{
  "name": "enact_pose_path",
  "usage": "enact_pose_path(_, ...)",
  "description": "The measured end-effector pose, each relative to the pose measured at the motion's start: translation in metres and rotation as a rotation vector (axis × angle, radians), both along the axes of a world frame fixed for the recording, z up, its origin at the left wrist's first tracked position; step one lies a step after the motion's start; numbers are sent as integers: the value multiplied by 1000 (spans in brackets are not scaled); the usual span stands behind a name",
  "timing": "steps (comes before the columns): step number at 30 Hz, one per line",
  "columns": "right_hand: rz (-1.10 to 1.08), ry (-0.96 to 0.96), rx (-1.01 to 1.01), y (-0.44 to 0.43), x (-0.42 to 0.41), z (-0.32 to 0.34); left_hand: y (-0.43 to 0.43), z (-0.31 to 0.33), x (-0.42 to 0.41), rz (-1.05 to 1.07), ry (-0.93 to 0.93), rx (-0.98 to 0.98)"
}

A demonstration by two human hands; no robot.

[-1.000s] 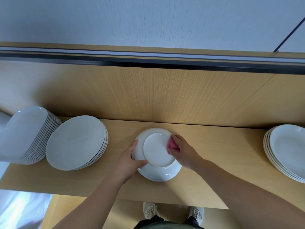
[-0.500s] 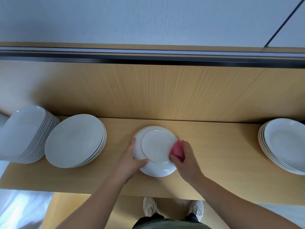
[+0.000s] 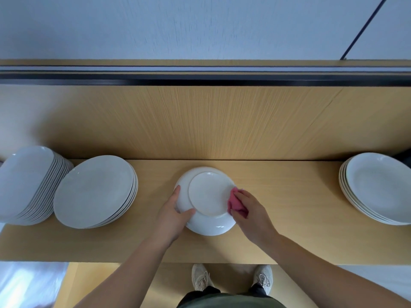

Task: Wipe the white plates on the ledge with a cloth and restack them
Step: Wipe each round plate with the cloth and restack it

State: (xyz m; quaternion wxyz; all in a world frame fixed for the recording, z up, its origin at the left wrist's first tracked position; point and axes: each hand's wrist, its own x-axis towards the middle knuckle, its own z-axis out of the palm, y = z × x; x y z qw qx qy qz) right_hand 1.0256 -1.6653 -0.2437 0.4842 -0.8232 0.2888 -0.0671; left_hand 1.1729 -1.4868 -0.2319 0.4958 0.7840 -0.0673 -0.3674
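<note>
At frame centre, an upturned plate (image 3: 209, 196) on the ledge (image 3: 289, 218) is gripped at its left rim by the left hand (image 3: 172, 215); a pink cloth (image 3: 236, 203), apparently pinched by the right hand (image 3: 251, 213), is pressed against its right edge.

Three piles of white plates are counted on the one ledge (image 3: 289, 218): a tall pile (image 3: 26, 183) at the far left, a second pile (image 3: 93, 192) just right of it, and a right pile (image 3: 378, 187) at the far right, though the plates in each cannot be counted for sure. One single plate (image 3: 209, 196) is seen in the middle, with one pink cloth (image 3: 236, 204). Two hands, the left hand (image 3: 171, 216) and the right hand (image 3: 251, 213), and two shoes, a left shoe (image 3: 201, 277) and a right shoe (image 3: 263, 276), are counted too.
</note>
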Motion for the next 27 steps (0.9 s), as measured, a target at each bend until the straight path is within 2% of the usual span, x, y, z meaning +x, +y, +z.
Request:
enact_pose_path(4, 116, -39, -112, 0, 15, 22, -1, 1, 2, -10, -23, 6)
enact_pose_path(8, 528, 238, -400, 11, 21, 7, -3, 4, 3, -27, -33, 2)
enact_pose_path(10, 613, 298, -473, 5, 22, -10, -3, 5, 3, -30, -33, 2)
enact_pose_path(14, 648, 335, -468, -10, 28, -15, -4, 5, 3, -34, -34, -2)
enact_pose_path(21, 522, 354, -456, -14, 75, 9, -8, 8, 6, -45, -43, 10)
enact_pose_path(27, 663, 199, -471, 0, 91, 6, -7, 9, 5, -31, -43, 20)
